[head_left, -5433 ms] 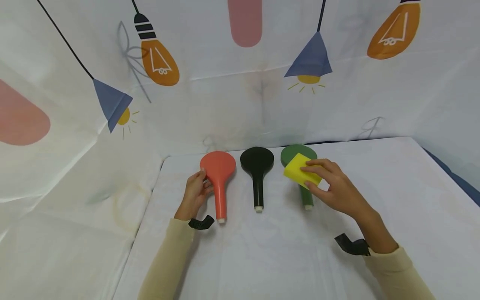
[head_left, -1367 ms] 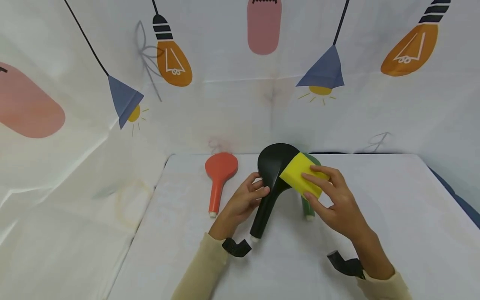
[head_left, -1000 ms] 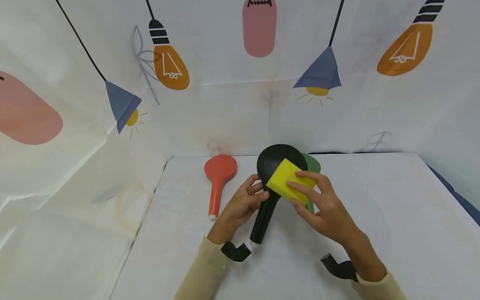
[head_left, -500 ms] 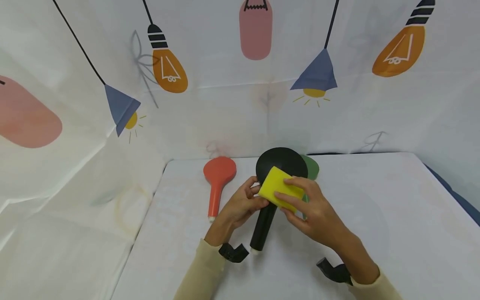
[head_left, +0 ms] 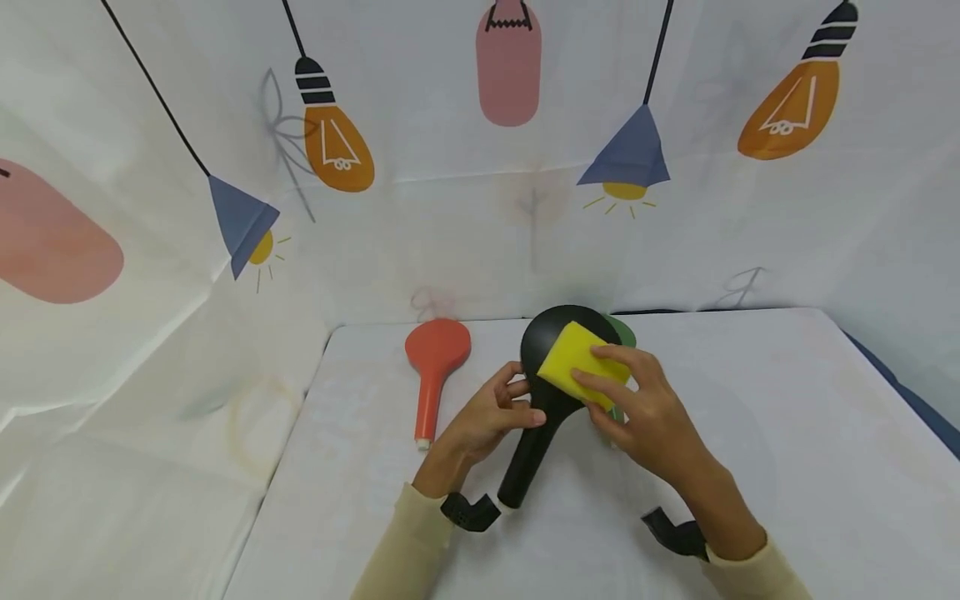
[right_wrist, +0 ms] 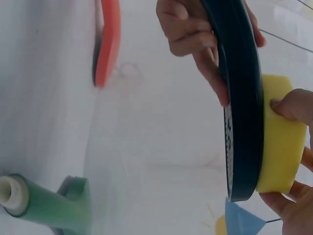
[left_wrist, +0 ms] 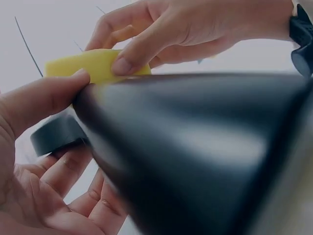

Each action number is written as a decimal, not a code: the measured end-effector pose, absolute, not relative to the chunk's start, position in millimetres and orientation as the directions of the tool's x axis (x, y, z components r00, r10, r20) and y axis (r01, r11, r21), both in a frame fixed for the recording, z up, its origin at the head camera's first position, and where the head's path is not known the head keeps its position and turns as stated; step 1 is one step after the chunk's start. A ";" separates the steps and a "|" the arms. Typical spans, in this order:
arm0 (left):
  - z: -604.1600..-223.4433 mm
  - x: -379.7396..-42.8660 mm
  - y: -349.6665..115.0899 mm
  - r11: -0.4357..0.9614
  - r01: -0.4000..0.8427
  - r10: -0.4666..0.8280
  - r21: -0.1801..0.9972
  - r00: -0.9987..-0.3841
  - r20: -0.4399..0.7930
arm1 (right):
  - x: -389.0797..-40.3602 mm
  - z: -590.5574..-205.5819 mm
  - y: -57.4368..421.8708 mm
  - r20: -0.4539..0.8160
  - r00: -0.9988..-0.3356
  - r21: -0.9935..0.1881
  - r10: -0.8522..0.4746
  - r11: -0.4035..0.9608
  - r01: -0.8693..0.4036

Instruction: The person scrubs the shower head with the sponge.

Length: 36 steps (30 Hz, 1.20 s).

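My left hand (head_left: 483,421) grips a black handheld shower head (head_left: 534,446) where its handle meets the round head, holding it raised and tilted over the table. In the left wrist view the thumb (left_wrist: 54,98) lies along its edge. My right hand (head_left: 648,417) pinches a yellow sponge (head_left: 573,367) between thumb and fingers. The sponge lies flat against the smooth back of the head. From the right wrist view, the perforated spray face (right_wrist: 229,147) is turned away from the sponge.
A red shower head (head_left: 437,346) lies on the white table (head_left: 750,400) to the left. Behind the black one is a green shower head (head_left: 625,332), mostly hidden in the head view. A white printed cloth (head_left: 450,225) hangs along the back and left.
My left hand has left the red shower head and lifted the black one. The sponge has moved from over the green one onto the black one, sliding down-left, then back up-right.
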<state>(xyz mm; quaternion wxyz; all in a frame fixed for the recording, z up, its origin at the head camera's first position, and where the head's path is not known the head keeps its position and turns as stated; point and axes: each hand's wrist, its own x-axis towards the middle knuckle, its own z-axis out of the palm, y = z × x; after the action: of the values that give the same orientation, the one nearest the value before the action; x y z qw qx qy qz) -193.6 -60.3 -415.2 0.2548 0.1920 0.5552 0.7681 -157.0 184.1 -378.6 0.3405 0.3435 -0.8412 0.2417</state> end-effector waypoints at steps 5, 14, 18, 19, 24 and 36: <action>-419.1 -193.8 -59.4 -0.248 -0.130 0.645 0.960 -0.762 0.064 | -160.4 -376.8 193.2 0.762 -0.555 -0.194 -0.333 0.701 -0.687; -422.9 -193.3 -58.6 -0.247 -0.077 0.694 0.966 -0.709 0.122 | -170.5 -379.9 214.1 0.798 -0.566 -0.272 -0.207 0.715 -0.644; -425.6 -193.8 -56.6 -0.258 -0.077 0.708 0.963 -0.693 0.134 | -170.1 -377.3 222.4 0.784 -0.604 -0.299 -0.140 0.768 -0.566; -425.5 -193.5 -56.5 -0.259 -0.074 0.708 0.963 -0.693 0.137 | -170.6 -376.5 224.5 0.780 -0.615 -0.306 -0.119 0.784 -0.541; -421.2 -192.6 -57.6 -0.267 -0.070 0.711 0.961 -0.688 0.147 | -172.2 -368.5 233.0 0.788 -0.616 -0.373 -0.005 0.792 -0.484; -420.6 -192.6 -56.9 -0.264 -0.089 0.696 0.960 -0.707 0.126 | -154.4 -355.2 229.8 0.841 -0.539 -0.367 -0.044 0.684 -0.630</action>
<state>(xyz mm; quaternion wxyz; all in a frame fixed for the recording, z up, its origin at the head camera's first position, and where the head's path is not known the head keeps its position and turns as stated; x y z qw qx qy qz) -192.6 -56.9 -420.6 0.2636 0.2778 0.5464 0.7448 -154.4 229.8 -355.2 0.4326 0.2082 -0.8094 0.3382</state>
